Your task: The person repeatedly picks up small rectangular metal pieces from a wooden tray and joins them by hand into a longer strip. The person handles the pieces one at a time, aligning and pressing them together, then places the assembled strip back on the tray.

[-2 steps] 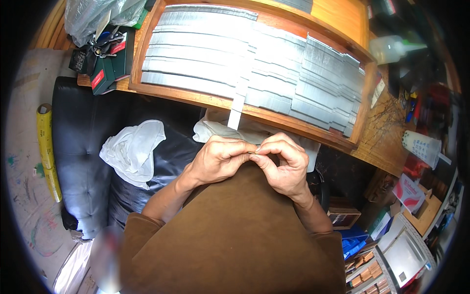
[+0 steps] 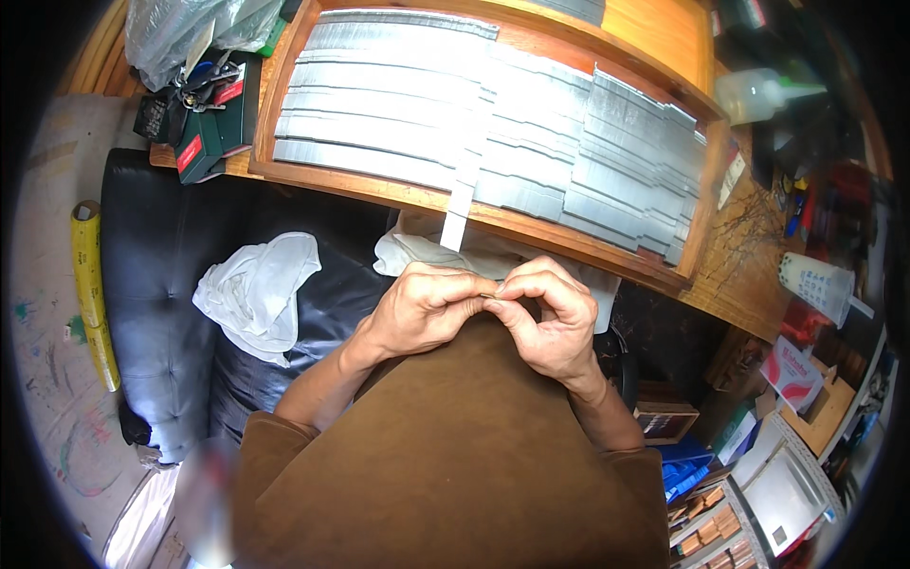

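My left hand (image 2: 431, 305) and my right hand (image 2: 552, 318) meet fingertip to fingertip in front of my brown shirt (image 2: 455, 455). Both are closed in a pinch on one small, thin, brownish piece (image 2: 488, 295), mostly covered by the fingers; its kind does not show. Just beyond the hands, a narrow pale strip (image 2: 457, 216) sticks out over the front edge of a wooden tray (image 2: 351, 192). Overlapping rows of flat silvery-grey strips (image 2: 379, 104) lie inside that tray.
A white cloth (image 2: 261, 294) lies on the black padded seat (image 2: 156, 284) at left. Dark green boxes (image 2: 210, 142) and a plastic bag (image 2: 180, 38) sit at the tray's left. Rightward are a squeeze bottle (image 2: 754, 95), a plastic cup (image 2: 815, 284) and cluttered shelves. A yellow roll (image 2: 92, 294) stands far left.
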The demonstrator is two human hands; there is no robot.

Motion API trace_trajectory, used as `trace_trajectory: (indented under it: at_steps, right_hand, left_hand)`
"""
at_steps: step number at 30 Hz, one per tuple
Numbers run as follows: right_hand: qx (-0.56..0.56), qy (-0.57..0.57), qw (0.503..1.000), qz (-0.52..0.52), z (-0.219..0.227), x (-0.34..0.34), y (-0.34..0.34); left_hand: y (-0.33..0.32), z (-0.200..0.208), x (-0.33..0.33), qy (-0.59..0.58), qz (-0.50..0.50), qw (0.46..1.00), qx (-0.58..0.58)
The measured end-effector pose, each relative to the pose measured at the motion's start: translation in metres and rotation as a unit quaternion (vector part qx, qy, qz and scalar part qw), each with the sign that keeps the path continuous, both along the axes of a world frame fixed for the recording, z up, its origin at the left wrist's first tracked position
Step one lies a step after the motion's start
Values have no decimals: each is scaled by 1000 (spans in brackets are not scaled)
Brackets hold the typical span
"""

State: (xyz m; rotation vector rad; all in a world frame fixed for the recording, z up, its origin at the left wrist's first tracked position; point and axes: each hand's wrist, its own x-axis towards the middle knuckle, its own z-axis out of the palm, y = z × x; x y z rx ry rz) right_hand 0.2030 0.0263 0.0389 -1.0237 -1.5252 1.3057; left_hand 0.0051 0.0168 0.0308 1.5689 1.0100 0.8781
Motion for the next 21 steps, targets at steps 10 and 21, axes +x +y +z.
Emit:
trace_trajectory:
  at_steps: [10, 21]
  right_hand:
    - [66, -43, 997, 9, 4, 0, 3]
    - [77, -48, 996, 5, 3, -1, 2]
  left_hand:
    - [-2, -4, 2, -8, 14, 1000, 3]
    - [-2, -4, 2, -8, 17, 1000, 11]
